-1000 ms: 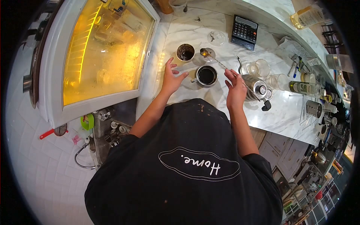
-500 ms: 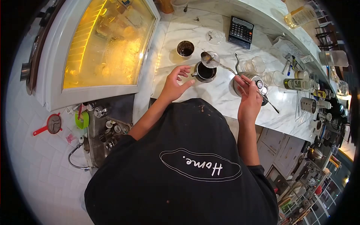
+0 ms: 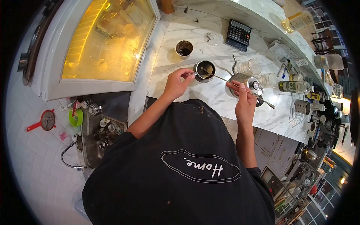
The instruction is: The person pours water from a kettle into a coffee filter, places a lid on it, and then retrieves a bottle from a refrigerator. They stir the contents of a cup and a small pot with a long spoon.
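Note:
A metal cup (image 3: 205, 80) with dark liquid and a lighter patch inside stands on the marble counter. My left hand (image 3: 177, 83) has its thumb and fingers closed on the cup's handle at its left side. In my right hand (image 3: 243, 98) is a long, thin-handled spoon (image 3: 222, 78), held near the middle of its shaft. The spoon's bowl end is down inside the cup, partly hidden by the contents. Behind the cup, to the left, a paper cup (image 3: 184, 48) holds dark wet residue. A steel gooseneck kettle (image 3: 245, 79) stands just beyond my right hand.
Clear glasses (image 3: 252, 66) are beside the kettle. A calculator (image 3: 238, 34) and a clear lid (image 3: 212, 39) lie farther back. Bottles, including a green-labelled one (image 3: 292, 86), line the right side. A lit glass-door cabinet (image 3: 108, 45) stands left, above a sink (image 3: 99, 144).
The spoon has gone from above the metal cup down into it. My left hand has moved from beside the cup, fingers apart, to close on its handle.

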The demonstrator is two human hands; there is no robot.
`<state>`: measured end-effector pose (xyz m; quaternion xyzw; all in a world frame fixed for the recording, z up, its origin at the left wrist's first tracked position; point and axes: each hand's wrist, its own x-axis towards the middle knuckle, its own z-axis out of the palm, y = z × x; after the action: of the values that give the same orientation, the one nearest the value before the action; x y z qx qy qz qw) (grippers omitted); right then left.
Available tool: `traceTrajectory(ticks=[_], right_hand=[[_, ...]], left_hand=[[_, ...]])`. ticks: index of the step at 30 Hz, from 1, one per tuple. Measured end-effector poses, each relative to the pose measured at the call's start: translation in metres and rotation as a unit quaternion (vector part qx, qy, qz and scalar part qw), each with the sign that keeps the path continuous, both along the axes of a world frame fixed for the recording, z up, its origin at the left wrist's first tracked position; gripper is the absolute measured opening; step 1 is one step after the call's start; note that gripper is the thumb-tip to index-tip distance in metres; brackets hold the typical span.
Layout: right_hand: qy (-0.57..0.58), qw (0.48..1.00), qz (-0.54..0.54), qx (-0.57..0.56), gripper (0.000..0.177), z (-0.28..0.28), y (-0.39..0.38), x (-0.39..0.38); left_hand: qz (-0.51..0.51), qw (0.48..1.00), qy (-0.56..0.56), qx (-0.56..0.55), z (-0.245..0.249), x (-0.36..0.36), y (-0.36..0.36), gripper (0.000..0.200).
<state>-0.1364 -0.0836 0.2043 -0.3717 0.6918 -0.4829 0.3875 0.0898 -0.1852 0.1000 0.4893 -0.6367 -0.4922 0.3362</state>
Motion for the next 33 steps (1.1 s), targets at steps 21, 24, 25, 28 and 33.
traceTrajectory(ticks=[21, 24, 25, 28, 33], right_hand=[[0.117, 0.991, 0.042, -0.042, 0.040, 0.016, -0.003, 0.001], [0.134, 0.989, 0.036, -0.044, 0.042, 0.004, -0.002, -0.001], [0.131, 0.990, 0.033, -0.048, 0.042, 0.002, -0.001, -0.003], [0.106, 0.993, 0.025, -0.048, 0.044, 0.006, -0.001, -0.006], [0.077, 0.995, 0.019, -0.061, 0.046, -0.003, -0.004, -0.009]], left_hand=[[0.005, 1.000, 0.012, 0.016, -0.024, -0.005, 0.000, 0.020], [-0.001, 1.000, 0.007, 0.010, -0.025, -0.004, 0.001, 0.020], [-0.003, 1.000, 0.002, 0.008, -0.025, -0.004, 0.001, 0.020], [-0.004, 1.000, 0.004, 0.004, -0.027, -0.004, 0.001, 0.020], [-0.007, 1.000, -0.003, 0.019, -0.022, -0.005, 0.000, 0.021]])
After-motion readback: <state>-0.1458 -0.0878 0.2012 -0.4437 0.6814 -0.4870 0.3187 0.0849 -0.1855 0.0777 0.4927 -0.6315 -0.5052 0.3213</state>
